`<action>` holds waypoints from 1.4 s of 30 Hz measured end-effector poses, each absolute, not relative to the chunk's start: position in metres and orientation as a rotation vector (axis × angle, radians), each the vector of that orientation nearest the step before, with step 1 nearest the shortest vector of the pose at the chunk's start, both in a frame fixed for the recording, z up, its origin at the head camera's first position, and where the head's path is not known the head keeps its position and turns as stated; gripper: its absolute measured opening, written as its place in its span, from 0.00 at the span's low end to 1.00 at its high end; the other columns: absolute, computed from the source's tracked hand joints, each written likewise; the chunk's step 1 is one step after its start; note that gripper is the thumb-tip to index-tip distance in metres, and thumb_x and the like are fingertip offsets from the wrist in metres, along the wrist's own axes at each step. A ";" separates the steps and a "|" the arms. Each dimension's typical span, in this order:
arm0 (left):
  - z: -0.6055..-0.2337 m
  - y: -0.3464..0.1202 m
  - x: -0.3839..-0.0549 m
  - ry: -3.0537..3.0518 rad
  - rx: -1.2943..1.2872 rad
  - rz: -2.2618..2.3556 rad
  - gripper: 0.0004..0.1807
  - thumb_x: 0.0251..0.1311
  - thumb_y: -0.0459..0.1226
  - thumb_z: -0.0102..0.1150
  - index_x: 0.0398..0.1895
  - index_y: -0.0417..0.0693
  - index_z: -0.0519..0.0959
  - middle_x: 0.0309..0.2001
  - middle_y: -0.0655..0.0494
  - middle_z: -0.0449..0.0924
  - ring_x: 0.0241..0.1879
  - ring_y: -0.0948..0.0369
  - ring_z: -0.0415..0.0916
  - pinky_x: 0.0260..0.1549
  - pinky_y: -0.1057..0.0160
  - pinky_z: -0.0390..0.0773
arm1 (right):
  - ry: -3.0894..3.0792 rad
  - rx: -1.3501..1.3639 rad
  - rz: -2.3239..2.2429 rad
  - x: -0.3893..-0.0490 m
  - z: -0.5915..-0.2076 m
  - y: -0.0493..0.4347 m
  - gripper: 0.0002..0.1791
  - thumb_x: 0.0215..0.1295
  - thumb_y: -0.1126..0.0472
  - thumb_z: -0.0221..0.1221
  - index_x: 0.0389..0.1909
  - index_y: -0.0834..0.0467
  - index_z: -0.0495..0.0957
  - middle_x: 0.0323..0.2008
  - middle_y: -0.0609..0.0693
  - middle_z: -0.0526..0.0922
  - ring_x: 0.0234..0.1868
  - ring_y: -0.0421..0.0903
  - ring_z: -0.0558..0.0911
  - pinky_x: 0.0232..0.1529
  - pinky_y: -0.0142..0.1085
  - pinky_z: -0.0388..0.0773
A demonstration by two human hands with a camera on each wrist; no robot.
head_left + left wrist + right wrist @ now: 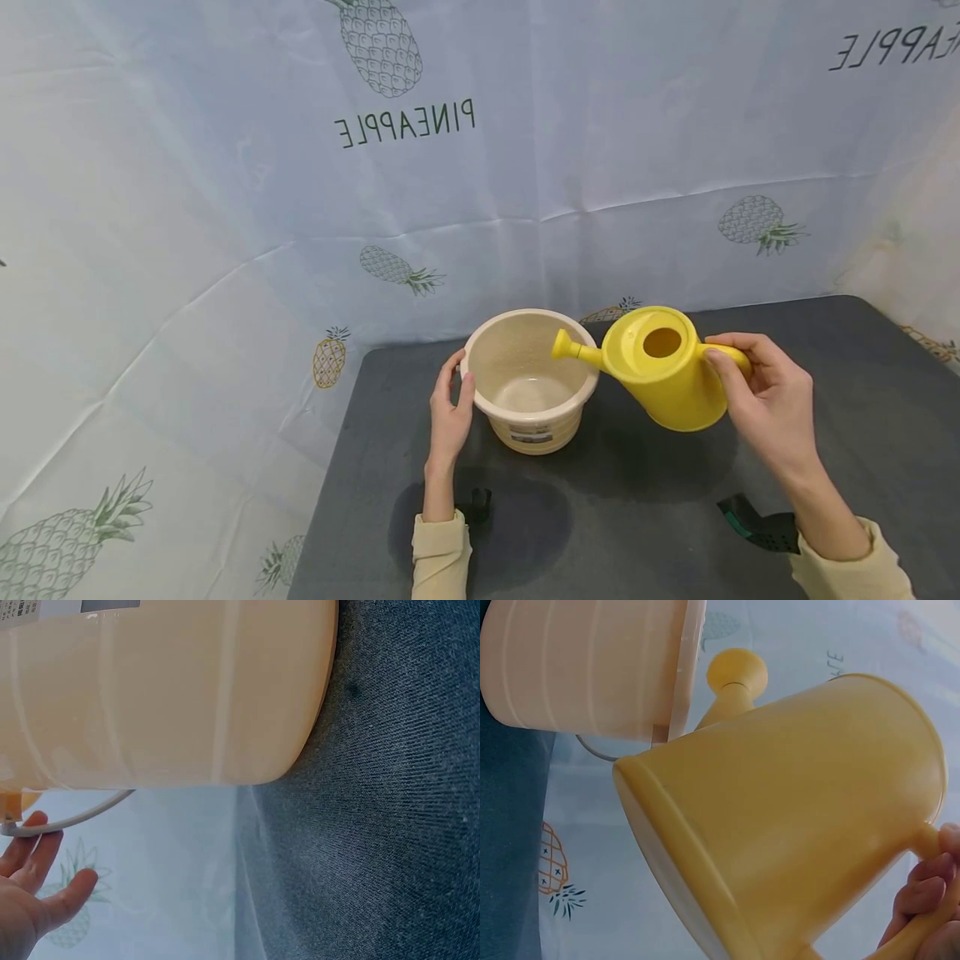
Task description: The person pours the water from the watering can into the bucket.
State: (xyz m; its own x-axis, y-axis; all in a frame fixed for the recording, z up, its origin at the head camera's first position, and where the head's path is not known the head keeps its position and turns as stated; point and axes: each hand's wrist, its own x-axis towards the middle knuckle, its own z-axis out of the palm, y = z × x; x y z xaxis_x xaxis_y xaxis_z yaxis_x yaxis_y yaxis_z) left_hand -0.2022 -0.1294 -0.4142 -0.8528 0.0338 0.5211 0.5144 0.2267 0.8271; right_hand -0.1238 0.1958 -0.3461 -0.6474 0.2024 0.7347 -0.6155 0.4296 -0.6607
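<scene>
A cream plastic bucket (534, 429) stands upright on the dark table, a label on its front. My left hand (452, 412) touches its left side near the rim; in the left wrist view, the fingers (46, 851) are extended by the bucket's thin handle (82, 818). With my right hand (772, 396) I grip the handle of a yellow watering can (678, 392), held above the table and tilted toward the bucket. Its spout (577, 350) reaches over the bucket's right rim. No stream of water is visible, and the can's contents cannot be made out.
The dark cloth-covered table (622, 533) extends around the bucket. Behind and to the left hangs a pale curtain (525, 183) printed with pineapples. Black straps (757, 525) sit around both wrists.
</scene>
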 end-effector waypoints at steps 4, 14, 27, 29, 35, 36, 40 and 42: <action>-0.414 -0.129 -0.202 -2.123 -0.489 -1.654 0.22 0.67 0.29 0.46 0.62 0.30 0.63 0.61 0.35 0.64 0.62 0.44 0.60 0.58 0.40 0.57 | -1.900 0.363 1.298 -0.126 -0.345 0.195 0.10 0.54 0.82 0.56 0.39 0.77 0.74 0.37 0.41 0.79 0.31 0.36 0.76 0.35 0.18 0.72; -0.440 -0.135 -0.220 -2.116 -0.469 -1.660 0.22 0.68 0.35 0.48 0.65 0.43 0.65 0.63 0.48 0.66 0.63 0.52 0.60 0.58 0.40 0.56 | -1.913 0.390 1.281 -0.130 -0.339 0.193 0.10 0.54 0.82 0.56 0.39 0.78 0.74 0.37 0.40 0.78 0.31 0.35 0.76 0.35 0.18 0.72; -0.414 -0.130 -0.202 -2.126 -0.469 -1.684 0.22 0.67 0.31 0.47 0.63 0.32 0.64 0.61 0.39 0.66 0.60 0.48 0.63 0.60 0.43 0.56 | -1.926 0.410 1.264 -0.131 -0.337 0.191 0.11 0.53 0.83 0.57 0.38 0.77 0.74 0.37 0.40 0.78 0.31 0.34 0.77 0.35 0.18 0.71; -0.414 -0.130 -0.202 -2.128 -0.465 -1.688 0.22 0.67 0.31 0.47 0.63 0.33 0.64 0.61 0.39 0.65 0.60 0.48 0.62 0.60 0.44 0.56 | -1.932 0.409 1.255 -0.131 -0.336 0.191 0.11 0.52 0.83 0.57 0.38 0.76 0.75 0.37 0.40 0.78 0.31 0.34 0.77 0.34 0.18 0.71; -0.414 -0.129 -0.202 -2.116 -0.479 -1.689 0.22 0.67 0.30 0.47 0.63 0.32 0.63 0.62 0.39 0.65 0.62 0.48 0.60 0.60 0.43 0.56 | -1.928 0.421 1.258 -0.132 -0.335 0.191 0.11 0.53 0.83 0.57 0.38 0.77 0.74 0.36 0.41 0.78 0.31 0.34 0.77 0.35 0.18 0.71; -0.414 -0.129 -0.201 -2.115 -0.479 -1.687 0.22 0.67 0.30 0.47 0.63 0.32 0.63 0.62 0.38 0.64 0.62 0.48 0.60 0.60 0.43 0.56 | -1.927 0.422 1.259 -0.132 -0.335 0.191 0.11 0.53 0.83 0.57 0.38 0.77 0.74 0.36 0.41 0.78 0.31 0.34 0.77 0.35 0.18 0.71; -0.414 -0.128 -0.201 -2.116 -0.472 -1.680 0.22 0.67 0.30 0.47 0.63 0.32 0.64 0.61 0.38 0.65 0.61 0.47 0.61 0.59 0.42 0.56 | -1.926 0.424 1.259 -0.132 -0.334 0.191 0.10 0.53 0.83 0.57 0.38 0.77 0.74 0.36 0.41 0.78 0.31 0.34 0.77 0.35 0.18 0.71; -0.414 -0.128 -0.201 -2.118 -0.468 -1.679 0.22 0.67 0.30 0.47 0.63 0.32 0.64 0.61 0.38 0.65 0.61 0.47 0.62 0.59 0.43 0.57 | -1.925 0.426 1.263 -0.132 -0.334 0.191 0.10 0.53 0.83 0.57 0.38 0.77 0.74 0.36 0.41 0.78 0.31 0.34 0.77 0.35 0.18 0.71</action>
State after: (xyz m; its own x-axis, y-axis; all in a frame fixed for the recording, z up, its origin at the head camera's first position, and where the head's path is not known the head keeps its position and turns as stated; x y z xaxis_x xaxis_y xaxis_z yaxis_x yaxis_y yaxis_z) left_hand -0.2013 -0.1282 -0.4141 -0.8654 0.0155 0.5008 0.4911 0.2241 0.8418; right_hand -0.1316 0.1908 -0.3335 -0.6404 0.1333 0.7564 -0.6406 0.4504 -0.6218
